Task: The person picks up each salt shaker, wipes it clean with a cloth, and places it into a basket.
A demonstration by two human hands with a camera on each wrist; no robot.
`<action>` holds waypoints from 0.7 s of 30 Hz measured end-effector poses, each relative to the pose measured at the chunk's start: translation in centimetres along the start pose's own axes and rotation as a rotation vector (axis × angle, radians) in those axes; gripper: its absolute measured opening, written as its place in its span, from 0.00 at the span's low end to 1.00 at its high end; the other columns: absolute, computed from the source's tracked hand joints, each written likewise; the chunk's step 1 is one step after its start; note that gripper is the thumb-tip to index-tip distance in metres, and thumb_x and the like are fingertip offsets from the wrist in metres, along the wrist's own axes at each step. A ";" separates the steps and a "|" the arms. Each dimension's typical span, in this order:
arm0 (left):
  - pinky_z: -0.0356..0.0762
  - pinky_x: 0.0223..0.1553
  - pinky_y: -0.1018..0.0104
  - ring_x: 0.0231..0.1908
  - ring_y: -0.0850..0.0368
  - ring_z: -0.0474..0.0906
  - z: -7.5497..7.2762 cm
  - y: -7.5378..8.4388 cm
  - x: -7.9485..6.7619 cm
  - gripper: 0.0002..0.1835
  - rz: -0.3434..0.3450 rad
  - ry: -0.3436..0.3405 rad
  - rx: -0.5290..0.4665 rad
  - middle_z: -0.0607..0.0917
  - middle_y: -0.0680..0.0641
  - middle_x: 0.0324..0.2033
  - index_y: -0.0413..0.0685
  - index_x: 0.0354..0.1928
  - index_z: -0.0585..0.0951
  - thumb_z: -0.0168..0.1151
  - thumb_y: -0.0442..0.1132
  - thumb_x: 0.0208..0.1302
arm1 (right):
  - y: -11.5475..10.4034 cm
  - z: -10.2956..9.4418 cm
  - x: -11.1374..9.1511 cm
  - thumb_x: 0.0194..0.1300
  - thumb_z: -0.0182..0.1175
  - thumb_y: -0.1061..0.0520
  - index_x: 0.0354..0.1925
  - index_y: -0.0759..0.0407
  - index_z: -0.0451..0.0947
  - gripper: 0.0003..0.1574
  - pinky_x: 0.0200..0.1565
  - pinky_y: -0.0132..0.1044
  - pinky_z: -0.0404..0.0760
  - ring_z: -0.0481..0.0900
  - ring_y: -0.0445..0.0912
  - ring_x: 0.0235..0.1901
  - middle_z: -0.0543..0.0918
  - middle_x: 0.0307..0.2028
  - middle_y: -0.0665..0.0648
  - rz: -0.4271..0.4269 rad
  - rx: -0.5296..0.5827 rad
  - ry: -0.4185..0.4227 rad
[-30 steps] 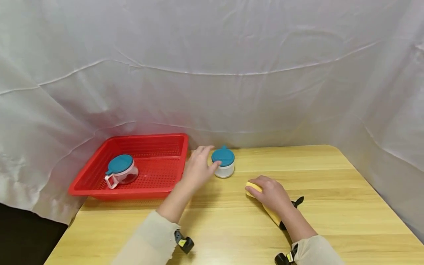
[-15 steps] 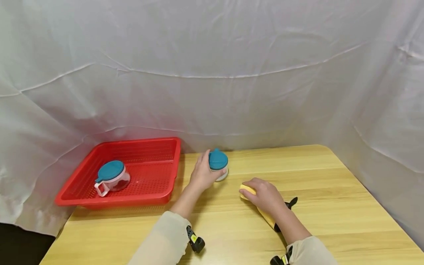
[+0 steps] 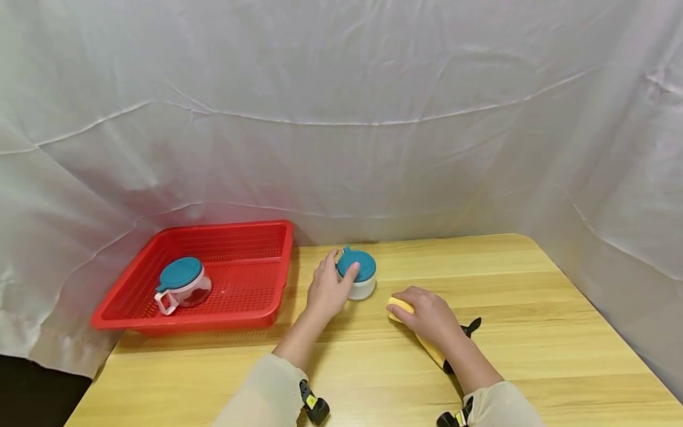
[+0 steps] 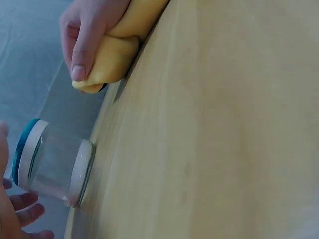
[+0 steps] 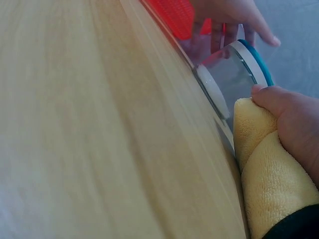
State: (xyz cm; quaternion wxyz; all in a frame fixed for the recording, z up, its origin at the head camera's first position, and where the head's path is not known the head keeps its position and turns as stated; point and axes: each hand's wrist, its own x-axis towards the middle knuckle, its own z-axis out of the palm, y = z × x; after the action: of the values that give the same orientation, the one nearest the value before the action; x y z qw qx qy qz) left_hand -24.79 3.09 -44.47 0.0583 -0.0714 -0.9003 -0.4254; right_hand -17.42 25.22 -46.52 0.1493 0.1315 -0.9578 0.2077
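Observation:
A clear glass seasoning jar (image 3: 363, 289) with a teal lid and white band stands upright on the table; my left hand (image 3: 328, 289) is at its left side. In the head view the thumb lies over the lid's near edge. The left wrist view shows the jar (image 4: 57, 162) with loosely bent fingers (image 4: 27, 214) beside it, not closed round it. To the right, my right hand (image 3: 431, 315) grips the end of a yellow fuzzy plush-like roll (image 5: 271, 184) with black parts, lying on the table. My palm hides much of the roll.
A red plastic basket (image 3: 280, 270) stands at the back left, holding a similar teal-lidded jar (image 3: 184, 281) with a white handle. Grey-white curtain (image 3: 373, 166) hangs behind the table (image 3: 533, 332). The table's right edge borders the curtain.
My left hand has reached the jar from the left, then its thumb has risen over the lid. The jar has turned slightly and shifted nearer. The right hand keeps its hold on the yellow roll.

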 end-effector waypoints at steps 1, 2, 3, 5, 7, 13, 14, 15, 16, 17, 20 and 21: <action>0.78 0.50 0.47 0.52 0.48 0.76 0.0 0.0 -0.1 0.38 -0.006 0.017 -0.004 0.80 0.47 0.52 0.53 0.72 0.62 0.49 0.66 0.69 | 0.0 0.0 0.0 0.64 0.63 0.38 0.50 0.51 0.85 0.24 0.51 0.51 0.83 0.84 0.51 0.47 0.86 0.45 0.52 -0.001 -0.002 0.001; 0.79 0.45 0.51 0.46 0.50 0.78 0.0 0.0 -0.2 0.35 -0.011 0.034 -0.014 0.82 0.48 0.46 0.52 0.71 0.63 0.47 0.65 0.71 | 0.0 0.0 0.0 0.64 0.63 0.37 0.50 0.51 0.85 0.24 0.51 0.51 0.83 0.84 0.51 0.47 0.86 0.45 0.52 -0.001 -0.004 0.002; 0.78 0.40 0.54 0.41 0.52 0.79 -0.1 0.0 -0.2 0.33 -0.017 0.045 -0.024 0.83 0.50 0.40 0.53 0.71 0.64 0.46 0.63 0.73 | 0.0 0.0 0.0 0.64 0.63 0.38 0.49 0.50 0.85 0.24 0.51 0.51 0.83 0.84 0.51 0.47 0.86 0.45 0.52 -0.002 -0.005 0.004; 0.75 0.33 0.58 0.33 0.54 0.77 -0.1 -0.3 -0.1 0.28 -0.022 0.065 -0.056 0.80 0.51 0.31 0.53 0.68 0.67 0.46 0.59 0.75 | -0.1 0.0 0.0 0.64 0.63 0.38 0.49 0.50 0.85 0.23 0.51 0.51 0.83 0.85 0.51 0.46 0.86 0.44 0.52 -0.002 -0.007 0.006; 0.75 0.35 0.59 0.34 0.54 0.77 -0.2 -0.7 0.2 0.24 -0.008 0.059 -0.102 0.80 0.51 0.33 0.53 0.66 0.70 0.46 0.55 0.76 | -0.1 0.1 0.0 0.64 0.64 0.38 0.49 0.50 0.86 0.23 0.51 0.51 0.83 0.85 0.51 0.46 0.86 0.44 0.52 -0.003 -0.007 0.008; 0.76 0.56 0.51 0.56 0.47 0.73 -0.1 -2.4 1.3 0.22 0.056 -0.154 -0.361 0.77 0.43 0.61 0.45 0.66 0.72 0.47 0.47 0.77 | -0.2 0.0 0.0 0.63 0.65 0.40 0.48 0.51 0.86 0.21 0.49 0.51 0.84 0.85 0.51 0.45 0.86 0.43 0.51 -0.004 0.006 0.010; 0.76 0.56 0.51 0.57 0.47 0.73 -0.1 -2.7 1.4 0.23 0.060 -0.191 -0.395 0.76 0.43 0.62 0.44 0.67 0.72 0.48 0.46 0.77 | -0.2 0.0 0.0 0.63 0.65 0.41 0.48 0.51 0.86 0.21 0.49 0.51 0.84 0.85 0.51 0.45 0.86 0.43 0.51 -0.004 0.007 0.010; 0.78 0.53 0.52 0.54 0.48 0.74 -0.1 -3.0 1.5 0.23 0.062 -0.219 -0.419 0.77 0.42 0.61 0.43 0.67 0.72 0.48 0.46 0.77 | -0.3 0.0 -0.1 0.63 0.65 0.41 0.48 0.51 0.86 0.21 0.49 0.51 0.84 0.85 0.50 0.45 0.86 0.43 0.51 -0.003 0.008 0.008; 0.78 0.49 0.53 0.52 0.47 0.75 -0.1 -3.3 1.5 0.23 0.058 -0.240 -0.444 0.79 0.42 0.59 0.42 0.67 0.71 0.49 0.45 0.77 | -0.3 0.0 -0.1 0.63 0.65 0.41 0.48 0.51 0.86 0.21 0.49 0.51 0.84 0.85 0.50 0.45 0.86 0.43 0.51 -0.003 0.008 0.005; 0.79 0.47 0.54 0.49 0.48 0.75 -0.1 -3.4 1.5 0.23 0.065 -0.250 -0.451 0.80 0.41 0.56 0.40 0.66 0.72 0.50 0.44 0.76 | -0.3 0.0 -0.1 0.63 0.65 0.41 0.48 0.51 0.86 0.21 0.49 0.50 0.84 0.85 0.50 0.45 0.86 0.43 0.51 -0.003 0.006 0.004; 0.80 0.46 0.48 0.46 0.44 0.76 -1.0 -2.5 0.6 0.20 0.080 -0.262 -0.466 0.81 0.39 0.49 0.36 0.63 0.74 0.53 0.40 0.75 | -0.4 -0.1 -0.1 0.64 0.65 0.40 0.48 0.51 0.86 0.22 0.49 0.50 0.84 0.85 0.50 0.45 0.86 0.43 0.51 0.002 0.009 -0.006; 0.81 0.46 0.45 0.45 0.41 0.76 -1.3 -2.1 0.3 0.19 0.078 -0.265 -0.473 0.81 0.39 0.47 0.36 0.62 0.75 0.54 0.39 0.74 | -0.4 -0.2 -0.1 0.64 0.65 0.40 0.48 0.51 0.86 0.22 0.49 0.51 0.84 0.85 0.50 0.45 0.86 0.43 0.51 0.004 0.010 -0.008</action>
State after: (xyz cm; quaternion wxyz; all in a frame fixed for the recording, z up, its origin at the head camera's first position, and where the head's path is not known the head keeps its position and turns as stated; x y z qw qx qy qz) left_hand -25.43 0.77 -45.18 -0.0620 -0.1729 -0.7723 -0.6081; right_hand -17.15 25.01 -46.29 0.1444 0.1312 -0.9575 0.2122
